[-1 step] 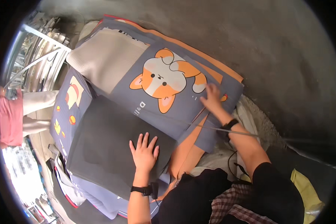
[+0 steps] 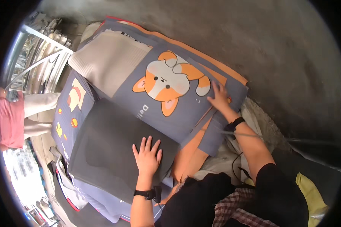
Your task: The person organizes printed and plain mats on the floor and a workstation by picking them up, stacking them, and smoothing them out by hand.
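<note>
A plain dark grey sheet (image 2: 102, 140) lies over a pile of flat mats, and my left hand (image 2: 147, 156) rests on it with fingers spread. Beyond it is a grey-blue mat (image 2: 140, 100) printed with an orange and white cartoon dog, seen upside down. My right hand (image 2: 219, 99) is on that mat's right part, beside the dog's tail, fingers apart and holding nothing. Orange mat pieces (image 2: 193, 160) show under its near right edge. A thin grey strip (image 2: 240, 133), blurred, crosses near my right wrist.
A beige ribbed mat (image 2: 110, 60) lies at the far left of the pile, with another printed mat (image 2: 75, 109) on the left. A person in pink (image 2: 10, 123) stands at the left edge, near a metal frame (image 2: 45, 36). A yellow sheet (image 2: 308, 193) lies at the lower right.
My right hand has come slightly nearer and looks sharper, its fingers spread on the mat. The thin strip near that wrist has shifted. My left hand stays on the dark sheet.
</note>
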The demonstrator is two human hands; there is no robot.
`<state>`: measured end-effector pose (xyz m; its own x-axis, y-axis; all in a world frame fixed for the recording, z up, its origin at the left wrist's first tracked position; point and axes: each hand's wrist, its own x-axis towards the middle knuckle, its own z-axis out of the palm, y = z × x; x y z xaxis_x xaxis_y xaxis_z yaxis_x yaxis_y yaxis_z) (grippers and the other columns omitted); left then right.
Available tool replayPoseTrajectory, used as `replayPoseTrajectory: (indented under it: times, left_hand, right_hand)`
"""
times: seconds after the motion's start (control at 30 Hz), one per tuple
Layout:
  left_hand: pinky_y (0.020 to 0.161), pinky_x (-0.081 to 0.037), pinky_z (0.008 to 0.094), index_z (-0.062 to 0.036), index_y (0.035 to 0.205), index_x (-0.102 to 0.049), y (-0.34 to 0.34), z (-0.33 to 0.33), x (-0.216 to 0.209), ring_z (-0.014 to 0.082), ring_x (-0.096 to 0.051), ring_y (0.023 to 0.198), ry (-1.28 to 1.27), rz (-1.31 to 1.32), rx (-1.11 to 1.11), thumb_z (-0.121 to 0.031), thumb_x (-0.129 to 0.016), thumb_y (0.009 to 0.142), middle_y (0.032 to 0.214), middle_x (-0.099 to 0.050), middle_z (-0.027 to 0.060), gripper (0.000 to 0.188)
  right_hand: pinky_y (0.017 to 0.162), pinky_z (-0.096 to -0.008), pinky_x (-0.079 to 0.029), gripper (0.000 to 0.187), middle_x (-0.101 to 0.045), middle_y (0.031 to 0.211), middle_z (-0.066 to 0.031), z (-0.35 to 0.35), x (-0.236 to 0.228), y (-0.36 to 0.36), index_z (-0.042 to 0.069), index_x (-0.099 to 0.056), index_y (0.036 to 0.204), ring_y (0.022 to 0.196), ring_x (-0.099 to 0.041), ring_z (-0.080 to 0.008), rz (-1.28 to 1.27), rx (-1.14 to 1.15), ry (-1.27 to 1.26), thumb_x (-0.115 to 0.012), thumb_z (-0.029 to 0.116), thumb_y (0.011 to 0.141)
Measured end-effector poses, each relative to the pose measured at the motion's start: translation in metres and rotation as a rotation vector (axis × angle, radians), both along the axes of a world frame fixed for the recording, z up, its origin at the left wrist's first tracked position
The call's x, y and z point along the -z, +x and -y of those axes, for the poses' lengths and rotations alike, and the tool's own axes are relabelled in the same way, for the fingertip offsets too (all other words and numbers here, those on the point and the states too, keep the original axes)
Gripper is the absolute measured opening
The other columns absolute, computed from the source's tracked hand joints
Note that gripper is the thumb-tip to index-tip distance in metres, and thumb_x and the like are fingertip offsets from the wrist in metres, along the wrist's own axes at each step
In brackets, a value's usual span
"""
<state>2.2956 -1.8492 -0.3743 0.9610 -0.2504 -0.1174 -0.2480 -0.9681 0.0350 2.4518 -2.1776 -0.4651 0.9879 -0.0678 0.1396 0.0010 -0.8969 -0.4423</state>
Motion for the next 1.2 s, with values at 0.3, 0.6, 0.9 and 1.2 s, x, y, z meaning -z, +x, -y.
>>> replayPoseTrajectory:
  times: [0.3, 0.6, 0.9, 1.2]
  left_hand:
    - [0.100, -0.021, 0.0500, -0.0161, 0.124, -0.046, 0.012, 0.005, -0.012, 0.0258, -0.039, 0.119, -0.161, -0.083, -0.114, -0.033, -0.053, 0.080, 0.123, -0.048, 0.0066, 0.047]
    - [0.100, -0.028, 0.0396, -0.0161, 0.139, -0.009, 0.070, 0.033, -0.137, 0.0304, -0.030, 0.126, -2.155, -0.006, -0.162, -0.020, -0.061, 0.074, 0.135, -0.032, 0.0158, 0.084]
    - [0.102, -0.020, 0.0488, -0.0159, 0.130, -0.037, 0.032, -0.022, -0.069, 0.0237, -0.030, 0.126, -0.110, -0.182, -0.062, -0.026, -0.052, 0.082, 0.135, -0.035, 0.0036, 0.051]
    - [0.101, -0.020, 0.0514, -0.0191, 0.124, -0.046, -0.021, -0.035, -0.008, 0.0257, -0.030, 0.125, -0.010, 0.017, -0.254, -0.026, -0.050, 0.082, 0.136, -0.033, 0.0065, 0.043]
  right_hand:
    - [0.072, -0.0417, -0.046, 0.043, -0.061, 0.088, -0.0195, -0.041, -0.017, 0.026, 0.004, -0.048, 0.104, 0.083, -0.059, -0.0360, -0.357, 0.019, 0.365, -0.061, 0.026, 0.070]
    - [0.070, -0.0494, -0.044, 0.064, -0.057, 0.088, -0.0284, -0.238, -0.067, -0.080, -0.002, -0.019, 0.131, 0.083, -0.057, -0.0414, -0.700, -0.535, 0.551, -0.046, 0.011, 0.075]
    - [0.071, -0.0378, -0.043, 0.035, -0.060, 0.076, -0.0155, -0.226, -0.071, -0.100, -0.003, -0.059, 0.081, 0.077, -0.058, -0.0225, -0.924, -1.963, 0.717, -0.044, 0.027, 0.089]
    - [0.075, -0.0390, -0.047, 0.051, -0.057, 0.100, -0.0191, 0.021, 0.003, 0.055, 0.003, -0.042, 0.119, 0.091, -0.057, -0.0307, 0.031, 0.088, -0.414, -0.061, 0.021, 0.076]
